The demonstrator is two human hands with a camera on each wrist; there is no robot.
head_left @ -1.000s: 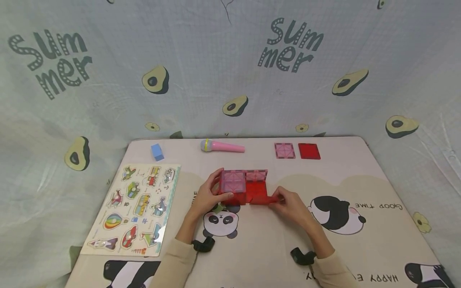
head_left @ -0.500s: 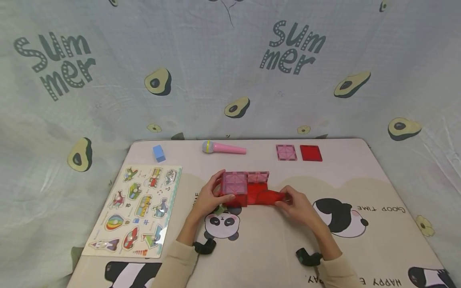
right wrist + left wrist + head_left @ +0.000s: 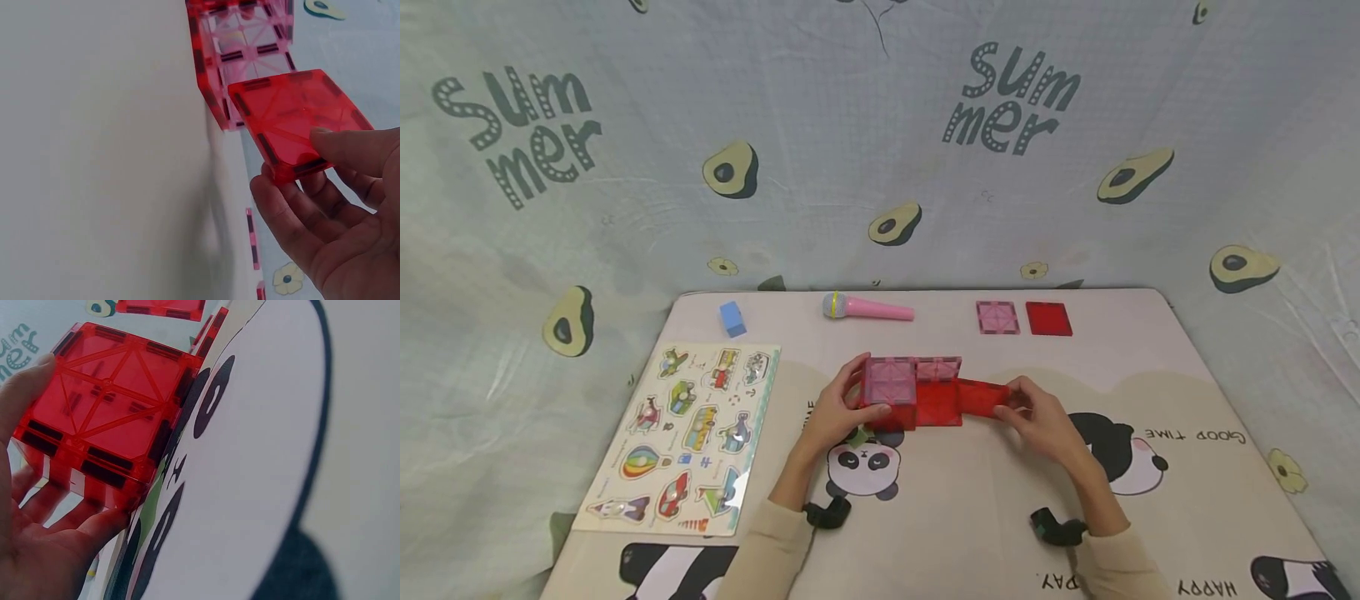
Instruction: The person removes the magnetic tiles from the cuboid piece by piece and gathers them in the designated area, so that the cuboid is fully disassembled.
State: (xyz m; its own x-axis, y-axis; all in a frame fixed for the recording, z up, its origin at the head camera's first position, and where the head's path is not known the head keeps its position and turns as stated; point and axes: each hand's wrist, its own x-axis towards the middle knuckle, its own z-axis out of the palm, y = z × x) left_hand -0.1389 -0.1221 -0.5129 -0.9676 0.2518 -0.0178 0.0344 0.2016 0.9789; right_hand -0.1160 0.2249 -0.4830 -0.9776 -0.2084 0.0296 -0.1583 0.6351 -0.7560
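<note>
My left hand (image 3: pixel 835 412) grips a cube of see-through magnetic tiles (image 3: pixel 890 382), pink on top and red on its near face. In the left wrist view the thumb lies along one edge of the red face (image 3: pixel 106 394), with the fingers around the side. Joined to the cube's right, a red tile lies flat (image 3: pixel 938 407), and a pink tile (image 3: pixel 938 368) stands along its far edge. My right hand (image 3: pixel 1037 417) pinches another red magnetic tile (image 3: pixel 294 119) between thumb and fingers. That tile is tilted, its left end right at the flat tile's right edge in the head view.
A pink tile (image 3: pixel 997 317) and a red tile (image 3: pixel 1049 318) lie at the back right. A toy microphone (image 3: pixel 876 308) and a blue block (image 3: pixel 732 319) are along the back. On the left lies a vehicle puzzle board (image 3: pixel 681 442). A printed curtain (image 3: pixel 820 125) hangs behind the table.
My right hand has moved right and slightly away from me, taking the red tile from the flat tile's near edge to its right side. The left hand stays on the cube.
</note>
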